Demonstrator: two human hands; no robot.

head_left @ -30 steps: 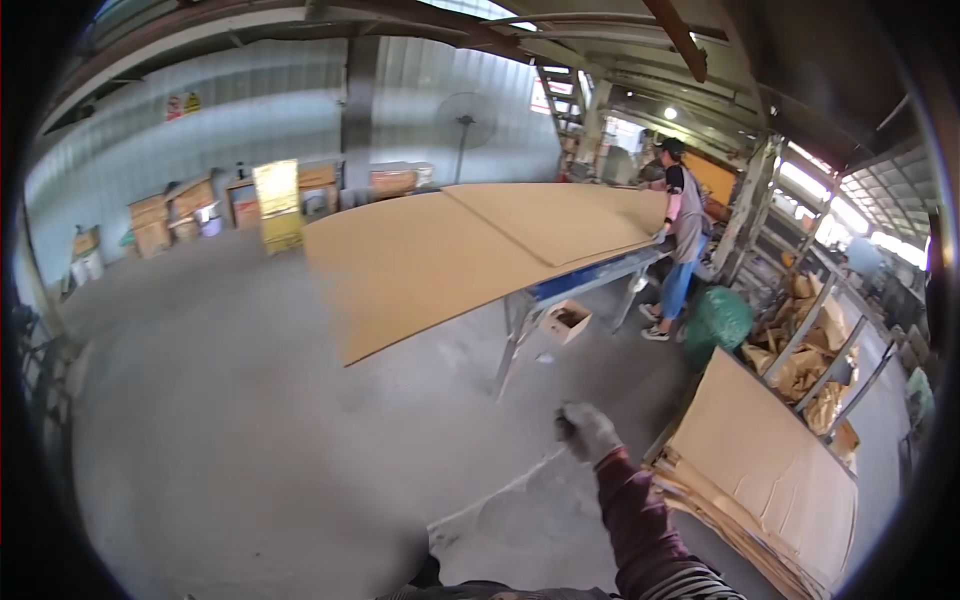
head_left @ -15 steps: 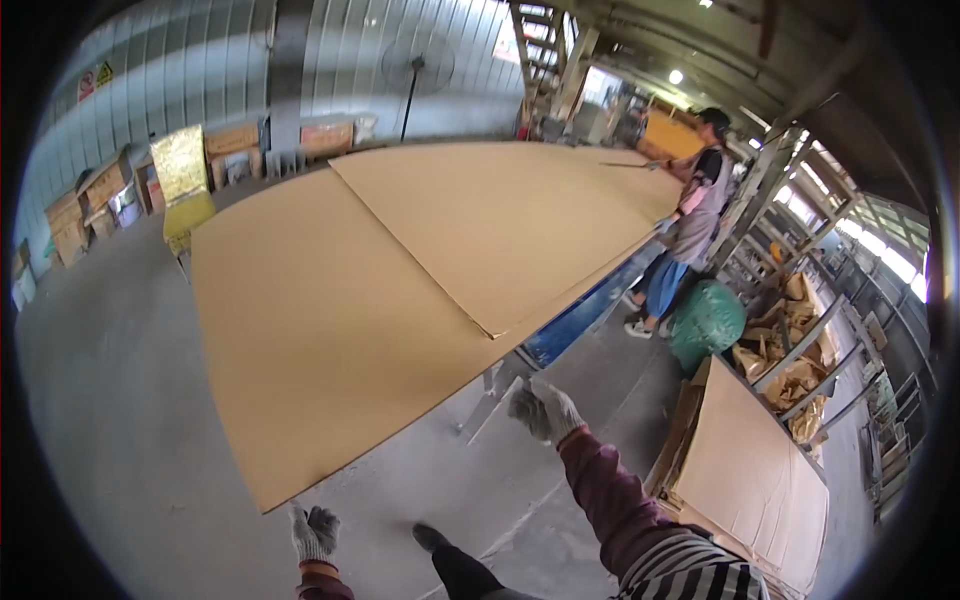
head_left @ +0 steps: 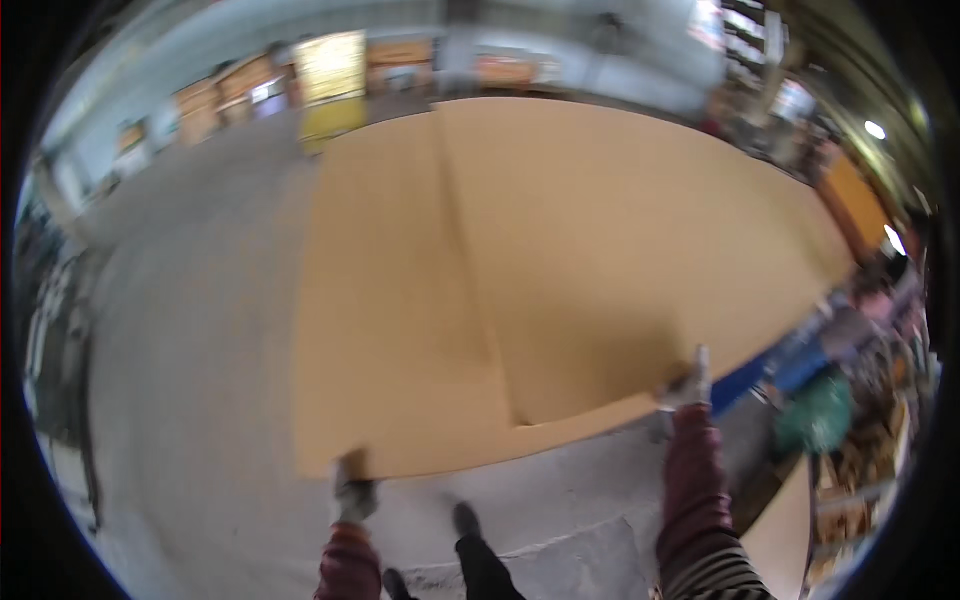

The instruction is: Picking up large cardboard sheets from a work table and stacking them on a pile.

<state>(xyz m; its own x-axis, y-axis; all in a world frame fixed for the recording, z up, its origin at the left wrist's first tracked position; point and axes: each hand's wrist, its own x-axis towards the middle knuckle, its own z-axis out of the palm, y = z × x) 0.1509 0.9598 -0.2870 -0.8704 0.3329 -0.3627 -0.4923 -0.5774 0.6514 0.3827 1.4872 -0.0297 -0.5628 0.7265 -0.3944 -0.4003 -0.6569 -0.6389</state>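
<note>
Two large brown cardboard sheets lie one over the other in front of me. The lower cardboard sheet [head_left: 385, 300] shows along the left and near sides; the upper cardboard sheet [head_left: 620, 230] covers the right part, its near left corner short of the lower one's edge. My left hand [head_left: 355, 492], gloved, is closed at the lower sheet's near left corner. My right hand [head_left: 686, 388], also gloved, touches the sheets' near edge further right. One finger or the thumb points up, while motion blur hides the other fingers.
A blue support [head_left: 742, 382] shows beneath the sheets at the right. Beyond it are a blurred co-worker [head_left: 850, 330], a green sack [head_left: 815, 412] and leaning cardboard [head_left: 783, 535]. A yellow chair-like object [head_left: 333, 110] and wooden boxes [head_left: 400, 62] stand along the far wall.
The view has swung left, so the surroundings shift right in it. My right hand has gone from beside the sheets to their near edge. My left hand now meets the lower sheet's corner.
</note>
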